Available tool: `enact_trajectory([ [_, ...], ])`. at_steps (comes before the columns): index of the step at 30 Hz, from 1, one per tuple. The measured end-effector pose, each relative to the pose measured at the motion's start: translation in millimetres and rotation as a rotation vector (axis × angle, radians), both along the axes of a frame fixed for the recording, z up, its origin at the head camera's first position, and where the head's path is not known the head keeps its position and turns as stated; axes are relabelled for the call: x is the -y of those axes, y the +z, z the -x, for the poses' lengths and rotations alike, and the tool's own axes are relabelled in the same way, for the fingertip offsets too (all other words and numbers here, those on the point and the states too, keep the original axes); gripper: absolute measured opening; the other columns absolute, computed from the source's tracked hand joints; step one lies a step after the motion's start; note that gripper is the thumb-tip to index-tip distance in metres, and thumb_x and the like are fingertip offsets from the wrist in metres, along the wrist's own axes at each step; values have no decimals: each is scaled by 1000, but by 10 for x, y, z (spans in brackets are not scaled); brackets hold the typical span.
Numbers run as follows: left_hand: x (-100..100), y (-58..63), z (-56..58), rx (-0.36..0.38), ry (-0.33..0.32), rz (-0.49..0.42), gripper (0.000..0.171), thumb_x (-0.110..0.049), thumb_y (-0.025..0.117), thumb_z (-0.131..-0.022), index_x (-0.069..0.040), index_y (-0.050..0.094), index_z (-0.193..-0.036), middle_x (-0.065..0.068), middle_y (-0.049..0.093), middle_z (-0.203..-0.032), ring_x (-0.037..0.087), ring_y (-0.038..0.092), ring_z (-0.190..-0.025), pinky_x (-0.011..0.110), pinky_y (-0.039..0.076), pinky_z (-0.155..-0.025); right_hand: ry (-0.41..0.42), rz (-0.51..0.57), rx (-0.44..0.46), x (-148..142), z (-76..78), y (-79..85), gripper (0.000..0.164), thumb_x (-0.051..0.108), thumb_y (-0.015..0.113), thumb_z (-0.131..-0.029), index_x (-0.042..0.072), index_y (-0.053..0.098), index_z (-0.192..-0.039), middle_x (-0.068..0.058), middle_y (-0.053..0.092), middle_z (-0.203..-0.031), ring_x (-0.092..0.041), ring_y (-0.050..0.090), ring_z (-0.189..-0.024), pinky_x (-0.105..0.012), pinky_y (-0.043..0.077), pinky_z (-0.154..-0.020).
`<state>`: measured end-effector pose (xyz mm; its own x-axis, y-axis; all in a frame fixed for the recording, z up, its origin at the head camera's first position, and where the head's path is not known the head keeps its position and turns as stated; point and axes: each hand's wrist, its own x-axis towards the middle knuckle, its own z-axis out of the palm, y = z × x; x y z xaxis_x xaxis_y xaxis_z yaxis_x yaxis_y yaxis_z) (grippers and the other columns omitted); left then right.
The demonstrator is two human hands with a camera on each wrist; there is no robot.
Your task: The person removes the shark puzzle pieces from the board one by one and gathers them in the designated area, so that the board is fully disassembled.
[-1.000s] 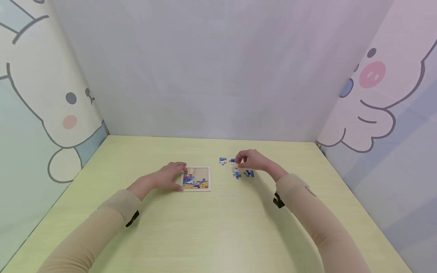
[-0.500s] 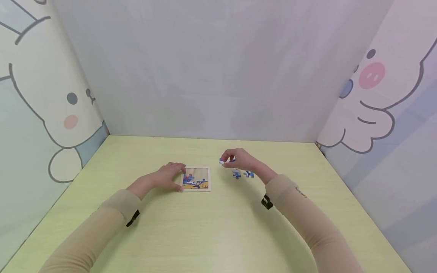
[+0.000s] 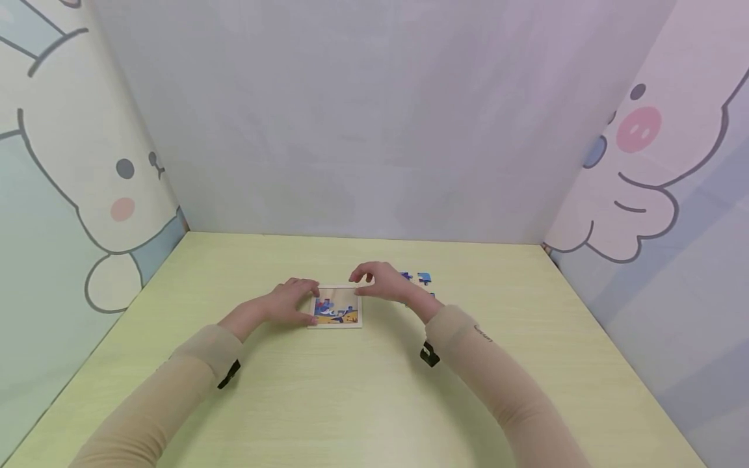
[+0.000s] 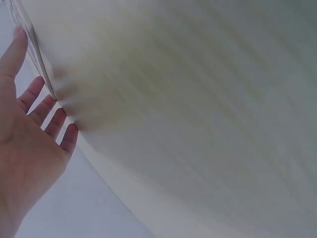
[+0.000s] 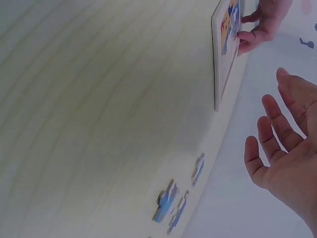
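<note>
We rest the left hand (image 3: 287,303), fingers loose, on the left edge of the partly filled tray (image 3: 345,299). Our right hand (image 3: 383,280) hovers near its far right corner; whether it pinches something, we cannot tell. Probably we are filling the tray, and next needs careful aligning. Loose pieces (image 3: 424,277) lie farther right.

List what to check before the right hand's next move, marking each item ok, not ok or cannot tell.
1. Wooden frame flat on the table: ok.
2. Left hand holding the frame: ok, at its left side.
3. Room left inside: ok, bare wood shows in the far part.
4. Right hand over the bare wood: not ok, it is by the far right corner.
5. Piece pinched in the right hand: cannot tell, none shows plainly.
6. Loose pieces on hand: ok, several lie to the right of the frame.
</note>
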<state>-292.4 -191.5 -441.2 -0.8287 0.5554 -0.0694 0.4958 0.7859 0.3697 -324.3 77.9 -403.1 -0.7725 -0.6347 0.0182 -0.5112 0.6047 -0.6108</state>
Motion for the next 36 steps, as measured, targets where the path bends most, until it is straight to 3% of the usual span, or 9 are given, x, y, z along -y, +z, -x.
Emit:
enact_trajectory([
  [6,-15,-14,19,5,17,-5,63,-48,72,-78,-14,51,-126,14,39,-146,38,32,-133,60,27,-106,-10,-26,18,173,7,-135,29,16,69,-87,13,64,-115,2,63,-110,-15,54,-100,-30,46,-87],
  [14,-36,-1,13,5,33,-17,71,-48,74,-76,-13,47,-132,10,42,-143,36,34,-132,59,28,-105,9,-53,53,332,19,-257,31,19,71,-85,19,65,-115,6,62,-112,-12,53,-102,-27,46,-88],
  [26,-27,15,-1,-11,14,19,80,-50,72,-78,-8,43,-140,13,38,-147,38,31,-134,61,27,-105,38,-156,40,424,52,-301,34,26,73,-83,20,66,-116,4,59,-111,-11,52,-100,-26,44,-90],
  [36,-47,37,-24,4,7,35,72,-50,69,-80,-12,48,-137,12,37,-148,38,29,-135,64,26,-104,89,-186,15,451,57,-305,28,25,70,-86,22,68,-114,3,57,-111,-11,50,-101,-27,43,-87],
])
